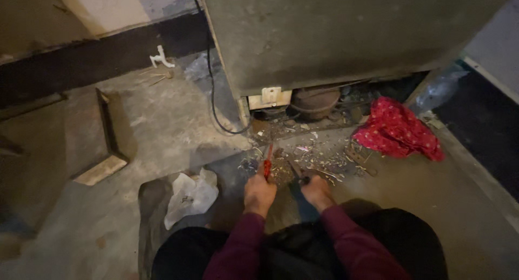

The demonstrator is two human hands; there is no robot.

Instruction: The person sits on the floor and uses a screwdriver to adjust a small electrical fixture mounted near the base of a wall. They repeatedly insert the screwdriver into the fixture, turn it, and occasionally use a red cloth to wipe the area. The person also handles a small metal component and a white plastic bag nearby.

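So the big cabinet (335,37) sits at the back, scrap pile (308,161) on the floor (140,128) right in front of it. Cloth (397,131) lies right of the pile, crumpled bag (190,196) to its left. Cable (212,91) runs down the cabinet's left side, wood frame (108,139) farther left.

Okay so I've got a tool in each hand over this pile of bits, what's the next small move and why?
Probably bring the red-handled tool in your left hand forward to the open base of the appliance. The right hand holds a dark tool, and both tips sit over loose debris, short of the base.
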